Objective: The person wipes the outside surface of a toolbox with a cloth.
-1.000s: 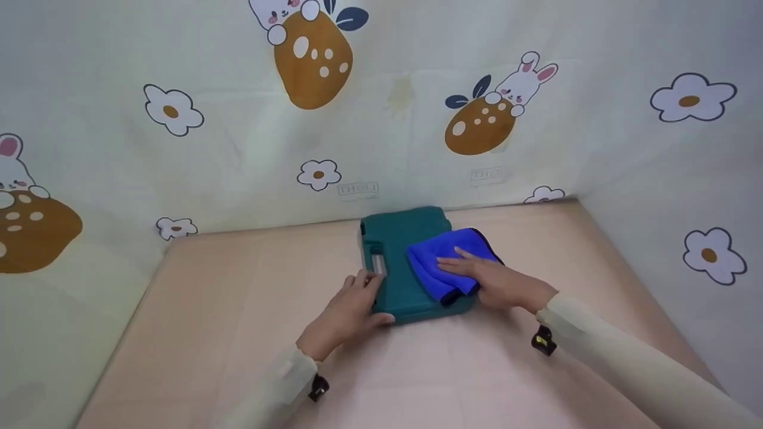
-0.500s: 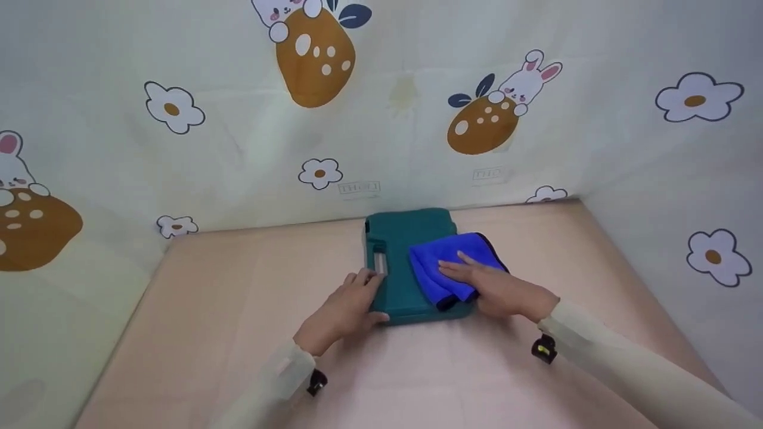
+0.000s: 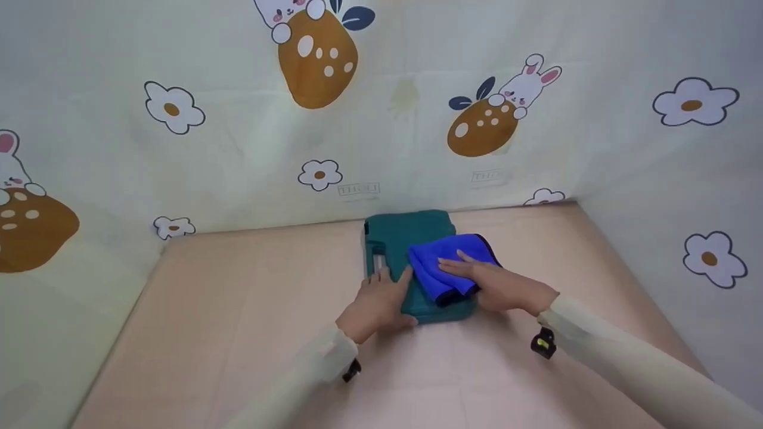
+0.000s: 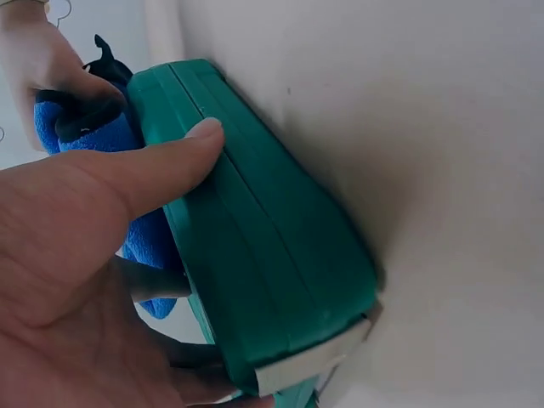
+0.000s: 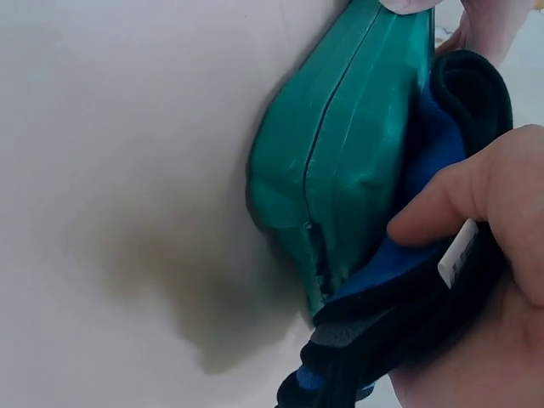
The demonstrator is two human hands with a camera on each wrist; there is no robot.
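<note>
A green plastic carrying case [image 3: 408, 226] lies flat on the table, its handle cutout on the left side. My left hand [image 3: 378, 301] holds the case's near left corner. In the left wrist view its thumb [image 4: 183, 161] presses the near side wall, and the other fingers reach over the top, partly hidden. On the right part of the lid lies a folded blue cloth [image 3: 456, 247] with black edging. My right hand [image 3: 506, 286] rests on this cloth and grips its near right edge; in the right wrist view the thumb [image 5: 442, 204] lies against the bunched cloth.
A pale tabletop [image 3: 238, 298] surrounds the case. Behind it rises a fabric wall [image 3: 238, 155] printed with rabbits and flowers, close to the case's far end. Similar fabric stands at the left and right.
My left hand has shifted right from the case's handle side onto its near left corner, fingers now over the lid. The right hand and cloth stay nearly in place.
</note>
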